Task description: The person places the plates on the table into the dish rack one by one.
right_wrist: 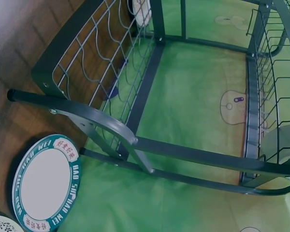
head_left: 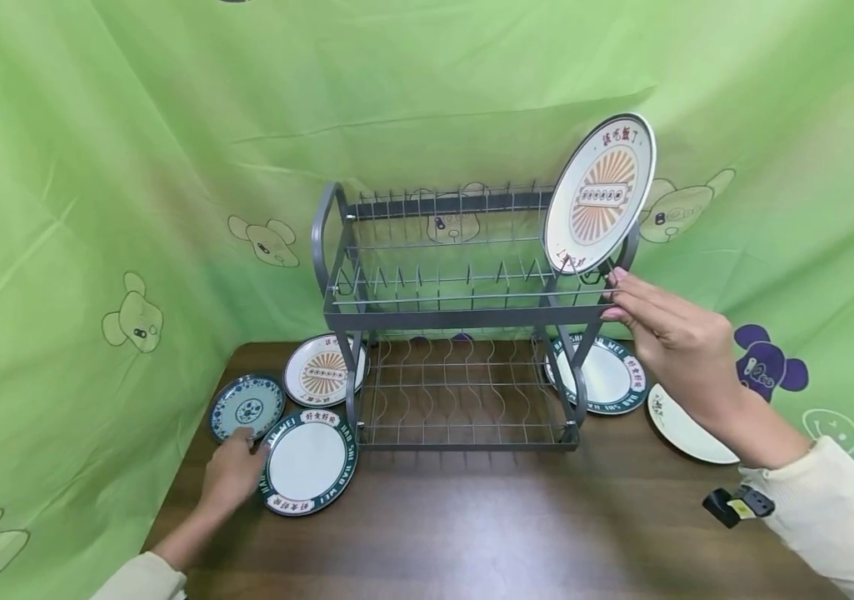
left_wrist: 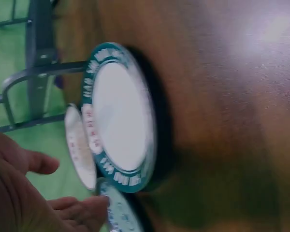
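Note:
A two-tier dark grey dish rack (head_left: 464,320) stands on the table. In its upper tier, at the right end, a white plate with an orange sunburst (head_left: 601,196) leans upright between the wires. My right hand (head_left: 677,333) pinches the upper tier's front right corner, just below that plate; the right wrist view leaves this hand out. On the left, my left hand (head_left: 233,473) reaches over a blue patterned plate (head_left: 248,407), fingertips right at its near edge, thumb and fingers apart in the left wrist view. Beside it lies a green-rimmed white plate (head_left: 308,463).
Another sunburst plate (head_left: 325,371) lies by the rack's left foot. To the right are a second green-rimmed plate (head_left: 604,375), partly behind the rack, and a white plate (head_left: 689,425) partly hidden by my right forearm. Green printed cloth (head_left: 172,167) hangs behind the wooden table (head_left: 456,525).

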A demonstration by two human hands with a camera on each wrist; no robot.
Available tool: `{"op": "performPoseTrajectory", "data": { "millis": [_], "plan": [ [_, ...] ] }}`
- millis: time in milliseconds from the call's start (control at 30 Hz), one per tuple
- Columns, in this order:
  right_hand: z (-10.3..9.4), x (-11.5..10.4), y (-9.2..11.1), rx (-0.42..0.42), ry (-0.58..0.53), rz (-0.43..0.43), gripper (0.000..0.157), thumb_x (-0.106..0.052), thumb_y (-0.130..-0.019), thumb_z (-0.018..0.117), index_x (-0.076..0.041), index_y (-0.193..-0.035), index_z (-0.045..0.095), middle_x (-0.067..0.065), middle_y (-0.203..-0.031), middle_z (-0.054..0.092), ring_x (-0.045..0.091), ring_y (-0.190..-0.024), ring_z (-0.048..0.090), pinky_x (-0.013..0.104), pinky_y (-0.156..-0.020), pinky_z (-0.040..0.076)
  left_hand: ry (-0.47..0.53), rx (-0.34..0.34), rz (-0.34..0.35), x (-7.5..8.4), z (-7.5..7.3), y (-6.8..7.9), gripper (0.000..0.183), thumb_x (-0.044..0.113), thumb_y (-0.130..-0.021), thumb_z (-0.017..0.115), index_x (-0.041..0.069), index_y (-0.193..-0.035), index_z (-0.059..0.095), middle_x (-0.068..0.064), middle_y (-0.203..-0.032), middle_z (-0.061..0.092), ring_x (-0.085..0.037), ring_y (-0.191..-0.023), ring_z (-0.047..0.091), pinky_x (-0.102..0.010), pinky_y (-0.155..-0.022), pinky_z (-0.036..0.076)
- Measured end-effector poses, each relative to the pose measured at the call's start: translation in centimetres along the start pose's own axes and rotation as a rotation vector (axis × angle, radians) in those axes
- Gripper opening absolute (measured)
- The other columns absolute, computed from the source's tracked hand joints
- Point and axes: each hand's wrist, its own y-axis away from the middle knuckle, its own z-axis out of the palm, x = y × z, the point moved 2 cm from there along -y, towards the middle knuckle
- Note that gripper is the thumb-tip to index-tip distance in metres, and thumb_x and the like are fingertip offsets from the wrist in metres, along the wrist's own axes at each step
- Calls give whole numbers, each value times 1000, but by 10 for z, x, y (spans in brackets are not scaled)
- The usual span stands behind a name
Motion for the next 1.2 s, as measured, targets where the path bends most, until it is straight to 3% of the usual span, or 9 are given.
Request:
{"op": "performPoseTrajectory", "data": {
  "millis": [167,233,400,500,567,733,900,1000,1200],
  "plan": [
    [3,0,-1,-8,8,-9,34,-30,-96,72,3,-98,80,20,-112,74,38,-101,76,10,-105,48,-53,-96,-78,-14,17,-2,66,21,-100,56,-24,-143,32,-50,-137,43,-65,-123,47,-71,-104,46],
    [4,0,-1,-7,4,-9,33,-29,-95,73,3,-98,80,20,-112,75,39,-99,76,10,-105,48,-69,-98,-91,-19,23,-3,67,19,-100,56,-26,-143,29,-51,-135,42,-66,-123,47,-70,-104,46],
    [7,0,0,-6,5,-10,36,-31,-96,71,3,-98,80,21,-112,75,40,-99,76,9,-104,48,-58,-79,-111,-28,32,-1,57,14,-99,56,-29,-134,39,-49,-129,50,-64,-119,52,-68,-102,49],
    [7,-1,1,-13,15,-13,38,-33,-97,68,3,-99,80,21,-113,74,41,-99,75,9,-105,47,13,-45,-126,-34,35,0,50,9,-97,57,-28,-128,47,-47,-124,55,-61,-113,57,-65,-97,52],
    [6,-2,2,-11,17,-15,38,-33,-97,68,3,-98,80,21,-113,74,41,-98,75,8,-105,47,128,-39,-166,-39,38,0,48,6,-97,57,-27,-130,47,-45,-119,59,-55,-106,62,-58,-91,58],
    [6,-2,3,2,11,-16,37,-32,-97,69,4,-98,80,21,-113,74,40,-99,75,9,-104,47,417,-22,-280,-54,46,-3,41,3,-99,56,-22,-131,51,-28,-94,64,-25,-74,65,-35,-60,64],
    [6,-3,3,12,6,-19,36,-30,-97,70,4,-98,80,22,-113,74,33,-105,75,10,-104,48,560,-58,-303,-63,46,-5,32,2,-100,56,-21,-123,55,-13,-85,61,-11,-65,61,-28,-56,63],
    [6,-3,2,14,7,-24,33,-28,-97,71,5,-98,80,22,-113,75,32,-106,75,10,-104,48,579,-102,-313,-63,45,-6,33,1,-100,58,-20,-125,53,-13,-86,62,-11,-66,62,-28,-58,62],
    [2,-3,4,9,31,-27,28,-22,-95,73,5,-98,79,22,-114,74,34,-106,75,9,-105,46,511,-141,-286,-60,44,-9,44,1,-99,60,-24,-134,48,-16,-85,68,-13,-67,64,-28,-58,61]
  ]
}}
